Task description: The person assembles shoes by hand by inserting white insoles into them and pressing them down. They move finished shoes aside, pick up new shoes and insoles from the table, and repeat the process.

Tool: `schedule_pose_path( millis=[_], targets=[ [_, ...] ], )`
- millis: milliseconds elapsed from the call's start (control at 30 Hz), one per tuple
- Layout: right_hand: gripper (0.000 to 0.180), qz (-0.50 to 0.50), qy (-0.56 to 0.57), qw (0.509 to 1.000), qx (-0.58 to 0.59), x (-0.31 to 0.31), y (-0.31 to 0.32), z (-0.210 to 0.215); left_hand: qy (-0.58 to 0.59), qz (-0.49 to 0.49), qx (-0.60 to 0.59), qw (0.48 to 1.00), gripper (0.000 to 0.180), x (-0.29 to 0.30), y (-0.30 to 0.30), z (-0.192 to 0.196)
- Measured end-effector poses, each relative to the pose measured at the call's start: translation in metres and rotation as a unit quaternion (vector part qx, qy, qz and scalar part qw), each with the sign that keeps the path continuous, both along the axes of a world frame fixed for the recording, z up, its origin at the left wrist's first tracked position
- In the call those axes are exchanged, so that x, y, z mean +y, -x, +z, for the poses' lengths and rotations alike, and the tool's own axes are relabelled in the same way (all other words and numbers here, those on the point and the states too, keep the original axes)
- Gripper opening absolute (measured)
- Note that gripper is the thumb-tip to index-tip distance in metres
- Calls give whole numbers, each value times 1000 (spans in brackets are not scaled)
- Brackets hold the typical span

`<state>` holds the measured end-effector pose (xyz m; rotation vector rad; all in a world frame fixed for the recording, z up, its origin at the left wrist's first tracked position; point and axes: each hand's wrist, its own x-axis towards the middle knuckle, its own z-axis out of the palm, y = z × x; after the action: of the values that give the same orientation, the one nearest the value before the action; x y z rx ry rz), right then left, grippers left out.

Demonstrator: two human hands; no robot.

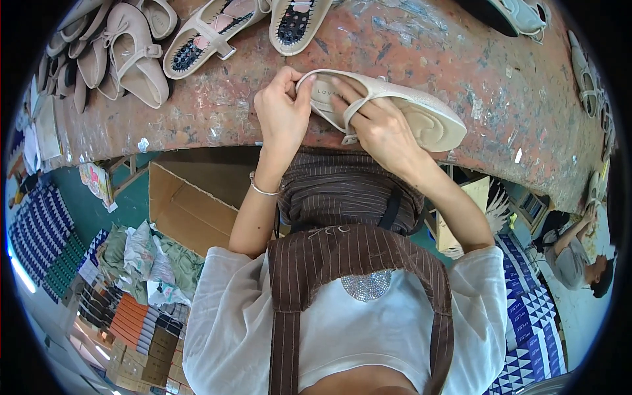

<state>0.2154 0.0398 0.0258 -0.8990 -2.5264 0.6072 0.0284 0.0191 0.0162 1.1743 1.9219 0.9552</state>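
A beige strapped shoe [368, 89] is held at the near edge of the worktable, its toe pointing right. It is tilted, so the pale sole with a swirl pattern shows at the toe end. My left hand [284, 108] is closed, thumb and fingers pinching the heel rim. My right hand [385, 131] reaches across the strap, its fingers inside the opening over the insole [322, 93]. Part of the insole and the fingertips is hidden by the strap and the shoe's side. A small buckle [349, 139] hangs at the near side.
The worn, stained reddish worktable [217, 118] curves around me. Several beige shoes [135, 62] crowd its left end, beside strapped shoes with black-and-pink insides [204, 39]. An open cardboard box [187, 207] stands below. Another person [573, 260] is at the right; blue-and-white boxes [530, 316] are stacked nearby.
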Motion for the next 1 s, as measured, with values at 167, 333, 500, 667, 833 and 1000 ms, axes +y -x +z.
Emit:
schedule_pose_path(
  millis=[167, 333, 500, 667, 833, 1000],
  targets=[
    [43, 99, 64, 993, 16, 13, 2, -2, -17, -40, 89, 995, 13, 4, 0, 4],
    [26, -23, -51, 994, -93, -8, -10, 19, -5, -60, 103, 993, 13, 8, 2, 11],
    [19, -53, -54, 994, -74, -8, -15, 26, -20, -67, 122, 990, 14, 6, 2, 3],
    [30, -353, -39, 933, 65, -1, -51, 39, 40, -70, 53, 995, 20, -40, -30, 4],
    [111, -348, 272, 891, 109, -2, -59, 29, 97, -172, 153, 968, 35, -39, -61, 34],
    [99, -400, 188, 897, -2, 10, -30, 14, -45, -183, 134, 973, 50, 33, -66, 10]
  ],
)
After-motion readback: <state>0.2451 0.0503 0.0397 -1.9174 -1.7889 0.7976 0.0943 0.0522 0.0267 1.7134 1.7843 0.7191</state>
